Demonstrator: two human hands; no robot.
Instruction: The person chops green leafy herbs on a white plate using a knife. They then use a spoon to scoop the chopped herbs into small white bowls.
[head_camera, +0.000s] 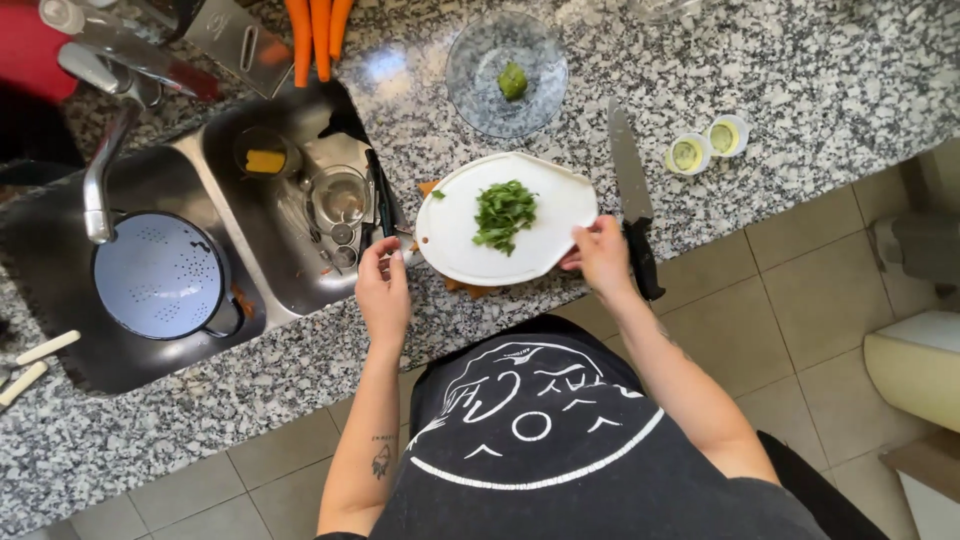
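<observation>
A white cutting board (455, 235) lies on the granite counter (800, 80) with a heap of chopped green herbs (503, 213) in its middle. My right hand (601, 256) grips the board's near right edge. My left hand (383, 290) is at the board's left edge beside the sink, holding a dark slim utensil (382, 196) that points away from me. A large black-handled knife (631, 195) lies on the counter just right of the board.
A double steel sink (290, 290) is on the left, with a pale colander (160, 275), a glass (340, 197) and a faucet (105, 165). Behind the board stand a glass plate (480, 60) with a green lump, carrots (318, 35) and two small lids (706, 145).
</observation>
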